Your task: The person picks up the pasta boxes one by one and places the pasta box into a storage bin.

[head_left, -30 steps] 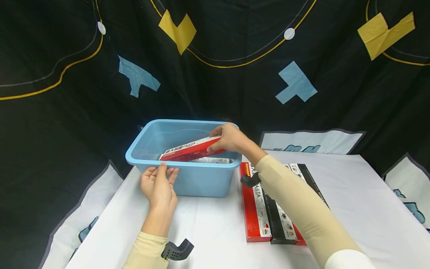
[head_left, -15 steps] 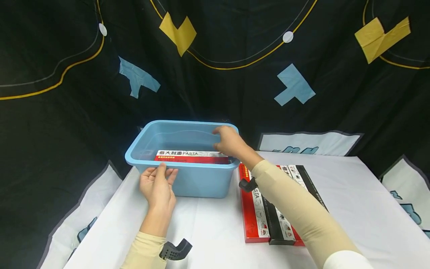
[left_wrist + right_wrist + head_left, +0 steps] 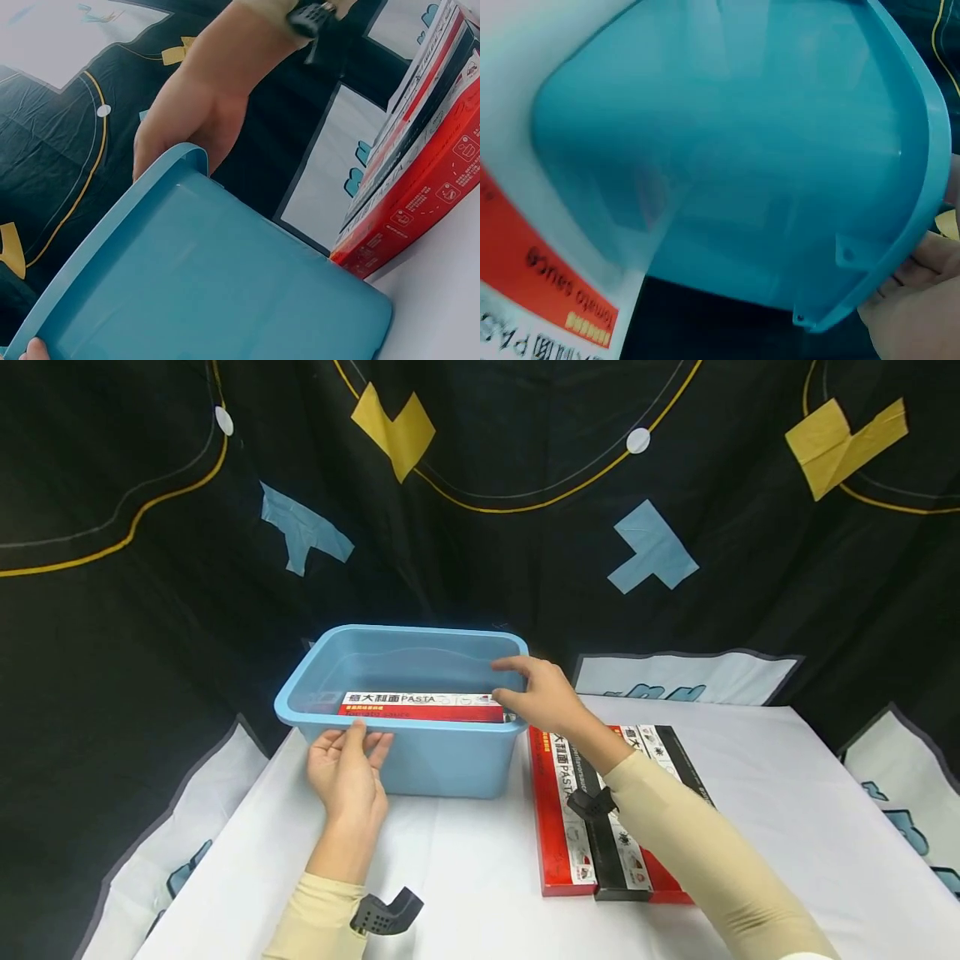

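Observation:
A light blue plastic bin (image 3: 442, 768) stands on the white table. Inside it lies a red and white pasta box (image 3: 420, 707), with part of another box just showing at its right end. My left hand (image 3: 349, 781) holds the bin's front rim, its thumb on the rim and fingers below. At the bin's right end my right hand (image 3: 546, 695) hangs over the rim, fingers spread apart and gripping nothing. In the left wrist view the right hand (image 3: 187, 127) dips partly behind the rim. The right wrist view catches the right hand (image 3: 922, 300) beside the bin's rim.
Right of the bin, several red, black and white pasta boxes (image 3: 553, 843) lie side by side on the table (image 3: 465, 877). The right forearm passes above them. A dark cloth backdrop (image 3: 480, 568) hangs behind the table.
The right hand lowered the tilted red pasta box into the bin and let go of it. Since then it has drawn back rightward to the rim. The left hand stays on the front rim.

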{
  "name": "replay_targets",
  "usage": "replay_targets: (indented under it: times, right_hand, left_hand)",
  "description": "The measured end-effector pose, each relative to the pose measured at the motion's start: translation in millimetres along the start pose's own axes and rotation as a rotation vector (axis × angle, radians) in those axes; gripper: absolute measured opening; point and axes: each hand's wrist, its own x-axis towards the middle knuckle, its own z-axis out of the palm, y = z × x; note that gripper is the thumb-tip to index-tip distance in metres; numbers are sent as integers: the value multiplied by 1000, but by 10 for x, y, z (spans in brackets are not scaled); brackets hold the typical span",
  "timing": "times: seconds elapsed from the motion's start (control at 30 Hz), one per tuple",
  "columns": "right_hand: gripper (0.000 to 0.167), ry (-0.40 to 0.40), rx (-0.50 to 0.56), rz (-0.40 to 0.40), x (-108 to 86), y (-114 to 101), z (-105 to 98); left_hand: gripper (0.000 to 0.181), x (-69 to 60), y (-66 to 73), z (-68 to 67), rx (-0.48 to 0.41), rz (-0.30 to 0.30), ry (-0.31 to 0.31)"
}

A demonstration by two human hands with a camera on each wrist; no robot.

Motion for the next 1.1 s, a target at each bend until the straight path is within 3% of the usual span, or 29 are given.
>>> replay_targets:
  times: [0.27, 0.57, 0.8, 1.1]
  right_hand:
    - [43, 72, 102, 47, -361, 129, -142]
    - [45, 174, -47, 77, -864, 395, -451]
    - [46, 250, -155, 167, -1243, 743, -710]
    - [60, 199, -276, 306, -1811, 1083, -828]
  left_hand:
    - [32, -3, 2, -9, 4, -7, 7]
    - [29, -4, 2, 12, 2, 27, -2]
    - [32, -4, 14, -26, 3, 13, -1]
    - [33, 6, -8, -9, -5, 17, -13]
